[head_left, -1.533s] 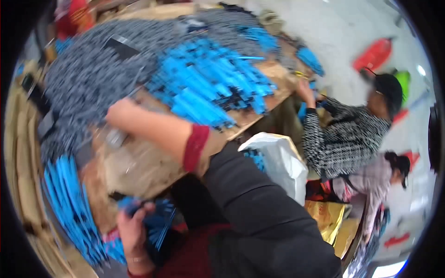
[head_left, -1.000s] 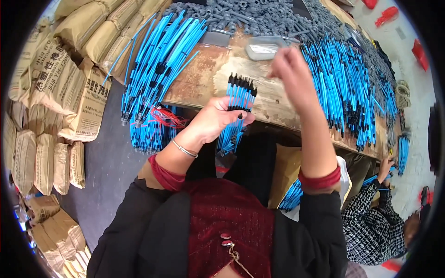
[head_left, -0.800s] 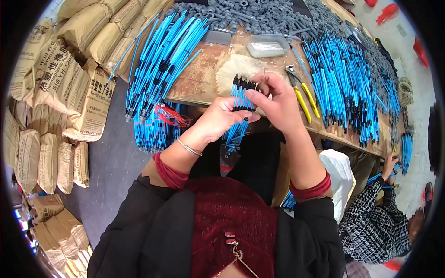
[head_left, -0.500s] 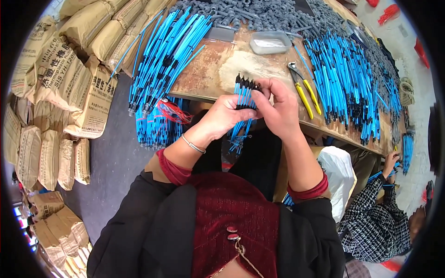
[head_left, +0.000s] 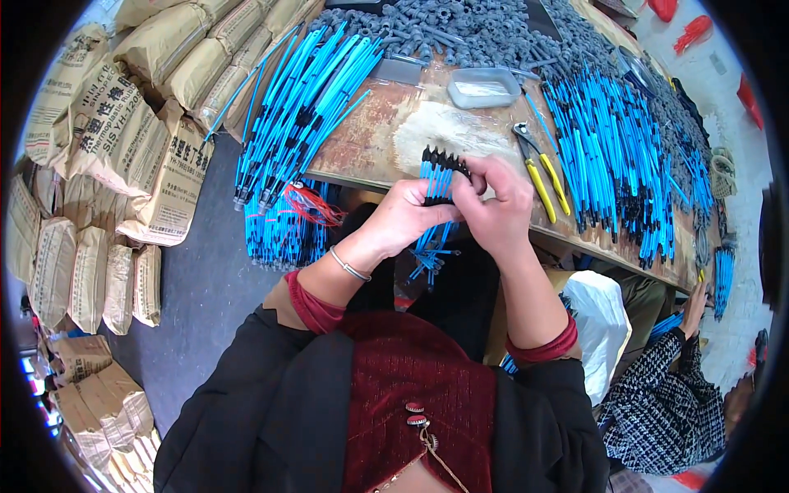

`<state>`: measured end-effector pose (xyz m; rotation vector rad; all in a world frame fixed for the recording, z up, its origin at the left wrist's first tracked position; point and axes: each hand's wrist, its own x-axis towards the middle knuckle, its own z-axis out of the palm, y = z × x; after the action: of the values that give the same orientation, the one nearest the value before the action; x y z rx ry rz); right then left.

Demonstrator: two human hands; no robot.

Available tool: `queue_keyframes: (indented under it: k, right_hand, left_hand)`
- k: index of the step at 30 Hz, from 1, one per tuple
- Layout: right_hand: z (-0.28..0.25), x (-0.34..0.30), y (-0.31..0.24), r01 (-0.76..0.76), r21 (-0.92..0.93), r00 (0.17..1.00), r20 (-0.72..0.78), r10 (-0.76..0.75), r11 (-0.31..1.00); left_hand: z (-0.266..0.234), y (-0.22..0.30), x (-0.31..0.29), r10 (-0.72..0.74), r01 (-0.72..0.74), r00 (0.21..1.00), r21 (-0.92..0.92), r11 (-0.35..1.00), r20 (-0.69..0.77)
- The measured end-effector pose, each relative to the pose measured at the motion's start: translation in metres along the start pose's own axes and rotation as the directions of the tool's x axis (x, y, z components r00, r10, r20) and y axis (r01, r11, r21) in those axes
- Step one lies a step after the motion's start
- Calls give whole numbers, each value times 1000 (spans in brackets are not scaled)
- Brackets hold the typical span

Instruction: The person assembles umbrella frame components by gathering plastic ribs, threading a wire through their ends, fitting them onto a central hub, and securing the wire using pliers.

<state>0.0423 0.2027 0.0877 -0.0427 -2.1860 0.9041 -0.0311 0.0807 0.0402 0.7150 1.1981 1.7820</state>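
My left hand (head_left: 401, 215) is closed around a small bundle of thin blue rods (head_left: 439, 179) with black pointed tips, held upright in front of me over the table's near edge. Lower ends of the rods fan out beneath that hand. On the bundle's right side, the thumb and fingers of my right hand (head_left: 501, 212) pinch at the black tips and upper rods. Its fingertips are partly hidden, so I cannot tell whether one rod or several are between them. To the right lie yellow-handled pliers (head_left: 540, 189) on the worn wooden table (head_left: 362, 135).
Piles of similar blue rods lie left (head_left: 308, 107) and right (head_left: 604, 152). Behind are a heap of grey plastic fittings (head_left: 468, 34) and a clear tray (head_left: 483, 100). More bundled rods (head_left: 275, 234) hang below the table. Paper sacks (head_left: 123, 131) line the left; a co-worker's hand (head_left: 695, 308) is far right.
The view has shifted slightly. Both hands stay at the bundle, with the right fingers slightly changed in position. The co-worker's hand now reaches up to the table edge.
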Motion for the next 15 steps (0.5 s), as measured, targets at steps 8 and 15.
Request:
queue_keyframes:
  k: [8, 15]
  right_hand:
    - [8, -5, 6, 157, -229, 978, -102, -184, 961]
    - [-10, 0, 5, -330, 139, 942, 117, 316, 934]
  left_hand:
    - [1, -5, 2, -12, 13, 999, 29, 999, -32]
    - [2, -4, 3, -25, 27, 999, -80, 996, 24]
